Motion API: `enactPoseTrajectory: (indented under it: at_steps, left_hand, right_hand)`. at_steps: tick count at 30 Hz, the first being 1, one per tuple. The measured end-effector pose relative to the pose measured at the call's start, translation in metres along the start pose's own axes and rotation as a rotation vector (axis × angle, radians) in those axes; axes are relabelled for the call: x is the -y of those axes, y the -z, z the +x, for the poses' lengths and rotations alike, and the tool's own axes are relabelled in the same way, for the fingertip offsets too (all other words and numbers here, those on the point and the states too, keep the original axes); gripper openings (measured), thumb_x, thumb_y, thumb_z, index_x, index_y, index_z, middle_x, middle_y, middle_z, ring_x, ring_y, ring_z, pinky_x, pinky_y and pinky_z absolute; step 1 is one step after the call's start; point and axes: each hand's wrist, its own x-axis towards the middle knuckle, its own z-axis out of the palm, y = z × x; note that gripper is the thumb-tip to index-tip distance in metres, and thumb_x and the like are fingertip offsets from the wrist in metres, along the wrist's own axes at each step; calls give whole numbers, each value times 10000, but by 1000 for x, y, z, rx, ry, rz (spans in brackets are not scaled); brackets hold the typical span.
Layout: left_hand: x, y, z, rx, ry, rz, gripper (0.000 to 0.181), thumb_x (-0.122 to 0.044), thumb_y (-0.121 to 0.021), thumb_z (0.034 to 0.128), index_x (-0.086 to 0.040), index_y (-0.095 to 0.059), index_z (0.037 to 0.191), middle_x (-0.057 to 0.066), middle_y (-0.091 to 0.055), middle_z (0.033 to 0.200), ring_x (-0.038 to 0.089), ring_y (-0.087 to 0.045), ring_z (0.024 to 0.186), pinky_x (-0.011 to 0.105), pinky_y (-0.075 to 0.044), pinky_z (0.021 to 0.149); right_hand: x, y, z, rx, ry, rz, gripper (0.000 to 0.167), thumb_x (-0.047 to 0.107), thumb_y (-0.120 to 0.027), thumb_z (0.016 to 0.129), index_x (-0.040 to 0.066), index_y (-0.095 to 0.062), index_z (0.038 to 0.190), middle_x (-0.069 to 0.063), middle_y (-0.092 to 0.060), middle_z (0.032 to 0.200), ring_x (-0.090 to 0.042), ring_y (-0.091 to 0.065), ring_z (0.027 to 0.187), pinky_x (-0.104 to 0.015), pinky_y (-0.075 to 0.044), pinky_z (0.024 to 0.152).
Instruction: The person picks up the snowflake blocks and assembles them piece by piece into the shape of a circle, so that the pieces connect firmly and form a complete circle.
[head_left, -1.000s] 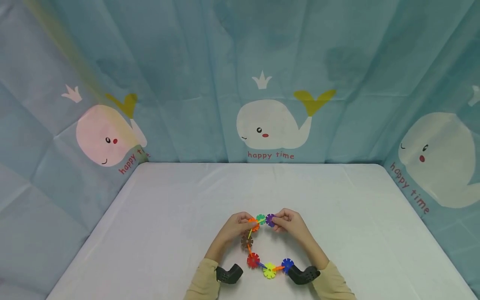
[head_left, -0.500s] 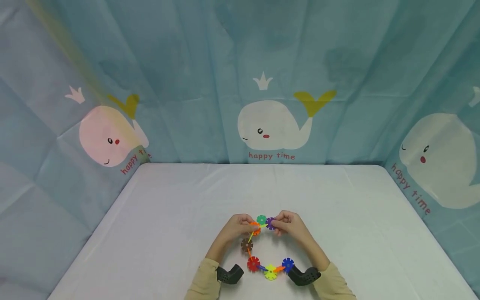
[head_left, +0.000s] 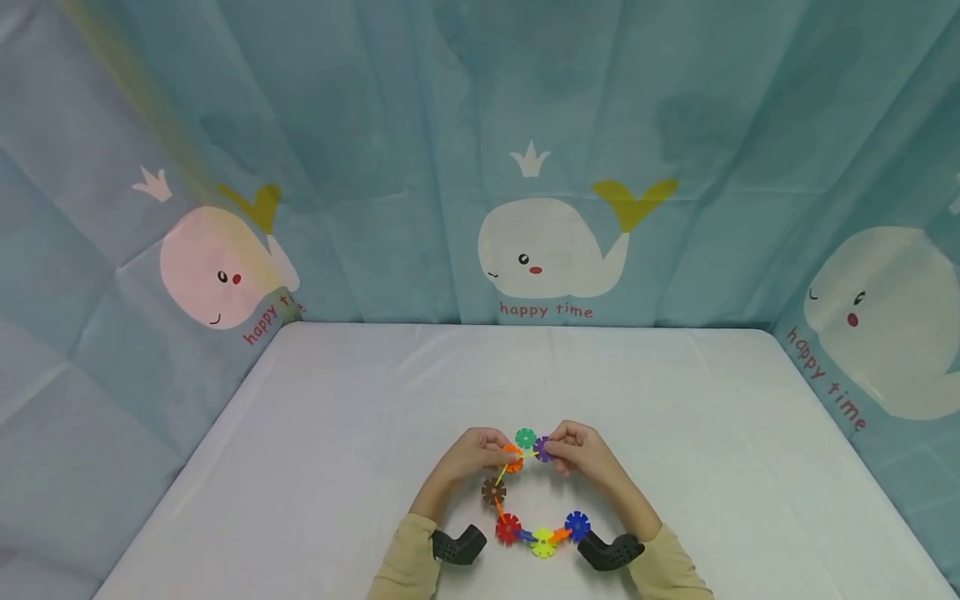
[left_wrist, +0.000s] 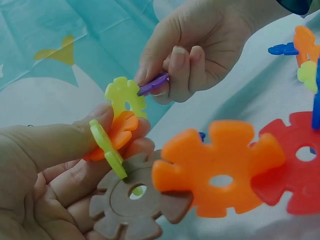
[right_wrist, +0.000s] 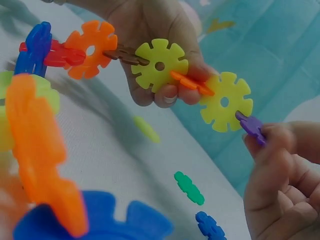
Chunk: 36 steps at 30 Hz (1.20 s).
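A curved chain of notched plastic discs runs between my hands. My left hand [head_left: 474, 454] pinches an orange disc [left_wrist: 123, 129] between thumb and fingers. My right hand [head_left: 583, 448] pinches a purple disc [right_wrist: 252, 128] at the chain's far end. A yellow disc [right_wrist: 226, 102] joins that purple disc to the orange one. From the left hand the chain continues through another yellow disc [right_wrist: 160, 65], a brown disc [head_left: 493, 491], an orange one [left_wrist: 218, 167] and a red disc [head_left: 507, 528], then curves to a yellow disc [head_left: 543, 543] and a blue disc [head_left: 577, 526].
A green disc [right_wrist: 189, 188] lies loose on the white table [head_left: 360, 417], beyond the chain. Near it in the right wrist view are a loose yellow disc [right_wrist: 146, 129] and a blue one [right_wrist: 210, 226]. Blue whale-print curtains [head_left: 390, 167] stand behind the table and at its sides.
Both hands and the chain have shifted slightly toward the front, and the purple disc now sits lower than the green disc. Both hands keep their pinches. The head view has moved a little.
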Motion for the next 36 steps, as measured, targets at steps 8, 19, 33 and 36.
enactPoseTrajectory:
  at_steps: [8, 19, 33, 36]
  left_hand:
    - [-1, -2, 2, 6, 6, 39, 137, -102, -667, 800, 21, -608, 805, 48, -626, 686, 145, -477, 574, 265, -422, 596]
    - [2, 8, -10, 20, 7, -28, 127, -66, -646, 807, 55, -611, 815, 99, -643, 722, 142, -538, 617, 298, -465, 650]
    - [0, 10, -4, 97, 17, -44, 236, -174, -605, 854, 20, -579, 987, 18, -553, 747, 147, -444, 638, 273, -378, 593]
    - [-1, 9, -2, 51, -20, 30, 277, -248, -578, 875, -5, -606, 1005, 13, -553, 816, 147, -469, 713, 298, -397, 645]
  right_hand:
    - [0, 1, 0, 32, 47, 28, 191, 23, -551, 870, -143, -458, 860, -40, -529, 604, -58, -441, 459, -182, -393, 440]
    - [-10, -20, -2, 32, 34, 183, 96, 46, -533, 888, 9, -486, 813, -54, -580, 667, -74, -527, 503, -198, -449, 486]
    - [-6, -18, -1, -64, -3, 112, 222, 36, -517, 894, -136, -444, 1013, -111, -565, 772, -108, -549, 615, -227, -469, 576]
    - [-7, -16, -1, -26, 34, 102, 236, 17, -499, 896, -154, -433, 1045, -119, -568, 800, -118, -563, 655, -241, -477, 610]
